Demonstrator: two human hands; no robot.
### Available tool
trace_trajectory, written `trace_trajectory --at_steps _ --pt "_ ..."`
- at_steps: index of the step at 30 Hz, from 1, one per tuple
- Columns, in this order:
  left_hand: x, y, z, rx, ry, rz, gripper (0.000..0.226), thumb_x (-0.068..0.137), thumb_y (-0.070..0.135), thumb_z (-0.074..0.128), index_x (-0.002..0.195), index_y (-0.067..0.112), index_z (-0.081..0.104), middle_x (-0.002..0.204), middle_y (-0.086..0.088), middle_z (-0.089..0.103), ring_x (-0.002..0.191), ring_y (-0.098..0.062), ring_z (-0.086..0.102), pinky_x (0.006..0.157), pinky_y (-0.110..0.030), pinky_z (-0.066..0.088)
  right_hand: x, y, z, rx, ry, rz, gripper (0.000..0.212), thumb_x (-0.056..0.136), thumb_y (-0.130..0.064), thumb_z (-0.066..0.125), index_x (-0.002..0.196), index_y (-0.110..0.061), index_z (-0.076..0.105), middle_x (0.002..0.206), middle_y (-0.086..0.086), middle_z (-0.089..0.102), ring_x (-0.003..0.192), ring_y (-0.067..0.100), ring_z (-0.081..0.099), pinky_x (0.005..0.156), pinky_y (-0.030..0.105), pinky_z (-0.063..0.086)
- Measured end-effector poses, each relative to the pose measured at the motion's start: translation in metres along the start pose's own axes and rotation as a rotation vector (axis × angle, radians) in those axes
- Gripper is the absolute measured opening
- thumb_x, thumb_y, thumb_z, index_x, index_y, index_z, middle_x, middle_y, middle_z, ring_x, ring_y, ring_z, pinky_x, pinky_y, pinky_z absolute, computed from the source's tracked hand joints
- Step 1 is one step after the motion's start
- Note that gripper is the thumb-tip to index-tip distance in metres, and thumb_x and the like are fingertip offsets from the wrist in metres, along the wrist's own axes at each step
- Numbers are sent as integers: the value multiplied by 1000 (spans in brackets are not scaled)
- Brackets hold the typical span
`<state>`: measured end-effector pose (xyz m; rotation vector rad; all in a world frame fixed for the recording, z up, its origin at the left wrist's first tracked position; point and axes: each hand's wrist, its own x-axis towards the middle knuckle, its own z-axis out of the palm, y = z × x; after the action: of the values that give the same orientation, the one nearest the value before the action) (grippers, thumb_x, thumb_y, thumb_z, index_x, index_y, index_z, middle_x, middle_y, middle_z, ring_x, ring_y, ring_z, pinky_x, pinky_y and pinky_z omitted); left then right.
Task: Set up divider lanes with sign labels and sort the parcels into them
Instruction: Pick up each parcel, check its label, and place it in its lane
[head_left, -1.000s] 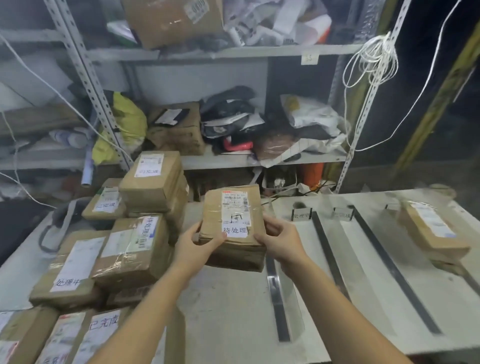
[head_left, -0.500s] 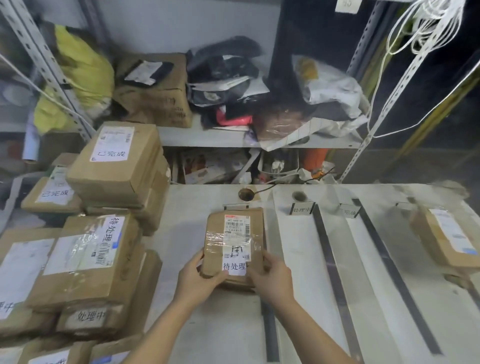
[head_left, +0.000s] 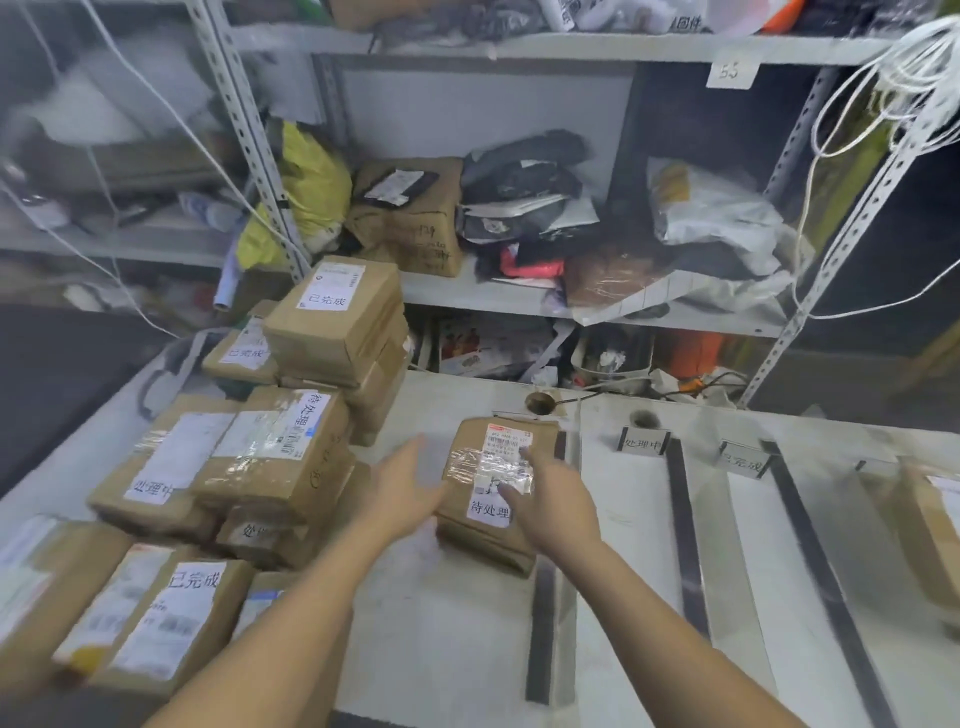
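Observation:
A brown parcel (head_left: 493, 483) with a white label lies flat on the white table (head_left: 452, 613), left of the first dark divider strip (head_left: 540, 623). My left hand (head_left: 405, 488) hovers open just left of it. My right hand (head_left: 556, 504) is open over its right side, fingers spread. Two more divider strips (head_left: 685, 535) (head_left: 810, 561) run down the table to the right. Small sign labels (head_left: 643, 442) (head_left: 744, 460) stand at the far ends of the lanes. A further parcel (head_left: 930, 525) lies in the far right lane.
A stack of labelled brown parcels (head_left: 270, 457) fills the table's left side. Metal shelving (head_left: 519, 306) packed with bags and boxes stands behind the table. White cords (head_left: 883, 93) hang at the upper right. Two round holes (head_left: 540, 402) sit near the table's far edge.
The parcel, held up in both hands a second ago, was lowered onto the table. Both hands have now let go and opened beside it.

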<state>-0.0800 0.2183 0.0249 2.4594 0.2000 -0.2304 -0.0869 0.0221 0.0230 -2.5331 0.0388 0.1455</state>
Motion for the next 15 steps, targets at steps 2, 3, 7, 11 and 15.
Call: trace_trajectory --at_steps 2,3,7,11,15 --pt "-13 11 -24 165 83 41 79 88 42 68 154 23 29 154 0 38 138 -22 40 107 -35 37 -2 -14 -15 -82 -14 -169 55 94 -44 60 142 -21 47 140 0 55 129 24 48 99 39 46" --pt "-19 14 -36 262 121 65 81 86 45 69 153 25 29 150 1 42 132 -21 46 102 -37 42 -3 -22 -24 -129 -16 -244 54 95 -44 59 142 -21 47 145 1 52 130 25 47 101 40 44" --pt "-51 17 -78 535 246 79 83 83 54 69 151 29 29 138 0 50 122 -23 52 92 -40 51 -7 -56 -48 -231 -45 -416 60 96 -41 57 150 -24 37 162 -2 27 140 27 36 109 44 35" --pt "-67 9 -116 746 338 65 77 88 57 60 151 25 29 146 0 46 131 -23 45 99 -38 42 -10 -81 -53 -277 -30 -489 61 95 -42 58 149 -25 37 160 -2 32 138 29 38 109 46 36" --pt "-64 -3 -142 806 403 43 79 87 62 57 152 27 28 147 0 47 136 -23 41 113 -40 29 -5 -101 -54 -295 -11 -473 57 92 -43 59 144 -24 42 145 0 48 131 29 45 104 49 40"
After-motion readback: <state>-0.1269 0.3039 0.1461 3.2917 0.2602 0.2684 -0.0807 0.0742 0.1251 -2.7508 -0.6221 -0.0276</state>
